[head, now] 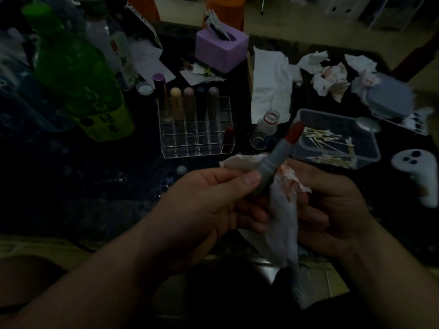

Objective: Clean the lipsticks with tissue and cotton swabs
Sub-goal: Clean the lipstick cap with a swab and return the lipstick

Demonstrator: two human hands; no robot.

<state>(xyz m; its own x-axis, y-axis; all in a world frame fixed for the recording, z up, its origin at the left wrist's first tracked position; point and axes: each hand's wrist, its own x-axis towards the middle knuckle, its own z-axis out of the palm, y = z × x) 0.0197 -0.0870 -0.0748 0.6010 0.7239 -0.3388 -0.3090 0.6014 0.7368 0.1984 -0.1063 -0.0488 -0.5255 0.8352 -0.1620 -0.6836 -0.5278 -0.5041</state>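
Tub [371,160] holds cotton swabs [332,160]; rack [197,143] holds capped lipsticks [189,103]; left hand [213,198] pinches lipstick [275,160]; right hand [332,210] clutches tissue [282,222].

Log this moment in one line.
left hand: holds lipstick | right hand: holds stained tissue | lipstick: uncapped, red tip exposed

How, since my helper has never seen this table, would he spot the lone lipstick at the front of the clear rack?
Find the clear rack mid-table, between the green bottle and the tub of cotton swabs. Five capped tubes line its back row. The dark red lipstick stands alone near the front right corner, nearest the small glass bottles.
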